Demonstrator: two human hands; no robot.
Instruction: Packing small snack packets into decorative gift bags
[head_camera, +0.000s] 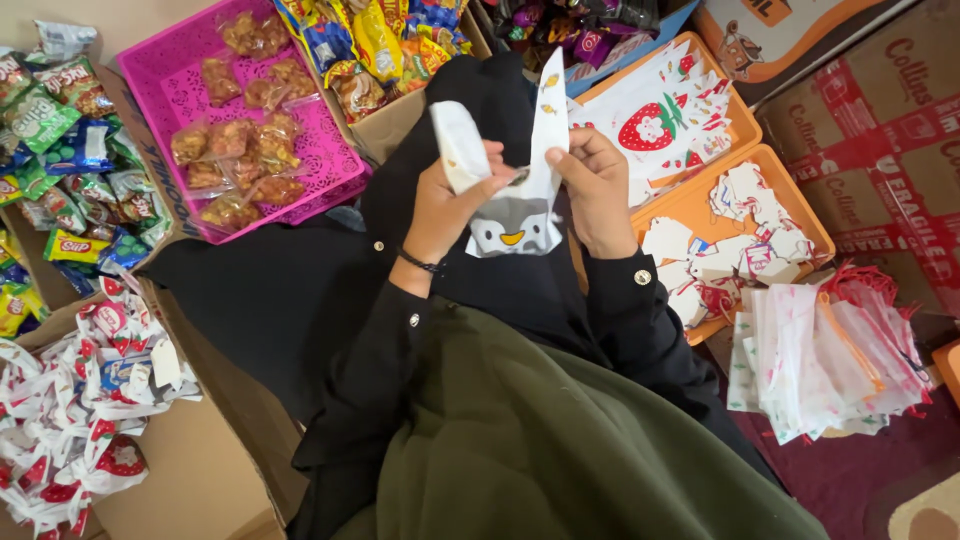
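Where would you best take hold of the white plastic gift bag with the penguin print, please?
Probably at its two tall ear-like top flaps, from above and the sides. The white penguin-print plastic bag hangs upright with those flaps splayed; the left hand already pinches one, the right hand the other, leaving the mouth between them free.

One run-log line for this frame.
left hand: grips white penguin-print plastic bag | right hand: grips bag's other edge | nearby: pink perforated basket of snacks
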